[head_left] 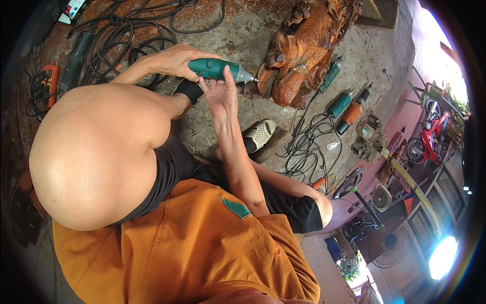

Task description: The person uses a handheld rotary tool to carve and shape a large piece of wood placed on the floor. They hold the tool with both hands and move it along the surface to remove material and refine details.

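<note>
Concrete floor (pixel 240 43), green tool (pixel 215 69) crosswise (pointing right)

Top's a baggy burnt-orange thing (pixel 182 248), kinda like a work shirt, wrinkled all over. Long seam (pixel 154 243) runs down it, plus a green patch (pixel 236 207) with slanted edges toward the right side, and a bit of reddish-orange stitching (pixel 277 248) near the right edge. Below that it's black shorts (pixel 174 162), loose fabric, knees bare. Left hand (pixel 179 61) and right hand (pixel 224 99) are bare too. Right foot's got a cream slip-on (pixel 261 134) full of little holes over a dark sock (pixel 249 145). Left ankle has something black (pixel 191 91), sock or shoe, can't tell.
</note>
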The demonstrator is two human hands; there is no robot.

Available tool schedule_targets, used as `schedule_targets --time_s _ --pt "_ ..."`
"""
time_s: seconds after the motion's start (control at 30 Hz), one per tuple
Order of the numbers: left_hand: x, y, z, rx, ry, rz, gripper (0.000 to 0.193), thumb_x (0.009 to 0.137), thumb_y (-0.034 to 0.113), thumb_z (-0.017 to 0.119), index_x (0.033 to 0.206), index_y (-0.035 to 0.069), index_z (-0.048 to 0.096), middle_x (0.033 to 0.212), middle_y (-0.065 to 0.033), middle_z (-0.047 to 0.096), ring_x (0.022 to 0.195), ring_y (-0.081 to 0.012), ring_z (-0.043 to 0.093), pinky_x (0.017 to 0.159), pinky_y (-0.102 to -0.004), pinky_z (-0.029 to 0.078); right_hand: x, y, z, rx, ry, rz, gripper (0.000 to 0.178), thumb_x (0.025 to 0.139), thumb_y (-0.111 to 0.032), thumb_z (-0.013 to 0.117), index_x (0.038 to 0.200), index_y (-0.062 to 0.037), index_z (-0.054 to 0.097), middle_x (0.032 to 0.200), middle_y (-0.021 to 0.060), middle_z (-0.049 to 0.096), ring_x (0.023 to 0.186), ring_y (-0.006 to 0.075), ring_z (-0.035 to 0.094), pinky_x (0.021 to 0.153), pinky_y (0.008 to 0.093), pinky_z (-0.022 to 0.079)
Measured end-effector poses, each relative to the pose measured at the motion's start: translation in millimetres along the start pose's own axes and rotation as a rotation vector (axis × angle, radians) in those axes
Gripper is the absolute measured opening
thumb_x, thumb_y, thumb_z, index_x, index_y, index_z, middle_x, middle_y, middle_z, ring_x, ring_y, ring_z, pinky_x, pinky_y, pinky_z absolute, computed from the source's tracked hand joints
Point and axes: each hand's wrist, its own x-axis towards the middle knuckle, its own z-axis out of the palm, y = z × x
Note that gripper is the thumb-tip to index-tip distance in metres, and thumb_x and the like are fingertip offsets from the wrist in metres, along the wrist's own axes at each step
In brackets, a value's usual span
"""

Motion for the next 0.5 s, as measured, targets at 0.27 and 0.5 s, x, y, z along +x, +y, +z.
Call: schedule_targets --time_s 0.27,0.5 --pt "6 -1 -5 -0.013 0.040 -0.028 0.088 0.062 0.021 0.073 0.147 0.012 0.051 0.126 -0.0163 0.069 0.089 -0.0308 0.070 0.082 -0.0401 0.054 18 -8 0 -0.055 0.010 0.001 0.048 0.095 -0.033 0.072 0.135 -0.0121 0.053 0.138 0.0049 0.056 0.134 0.0243 0.050 0.116 0.0526 0.035" --pt "-6 -1 -2 -0.007 -0.031 -0.017 0.088 0.062 0.026 0.073 0.146 0.014 0.053 0.117 -0.0181 0.071 0.101 -0.0354 0.069 0.089 -0.0440 0.054 -3 11 0 0.062 0.024 0.011 0.053 0.093 -0.027 0.075 0.136 -0.0104 0.050 0.135 0.0061 0.055 0.134 0.0226 0.048 0.115 0.0506 0.039"
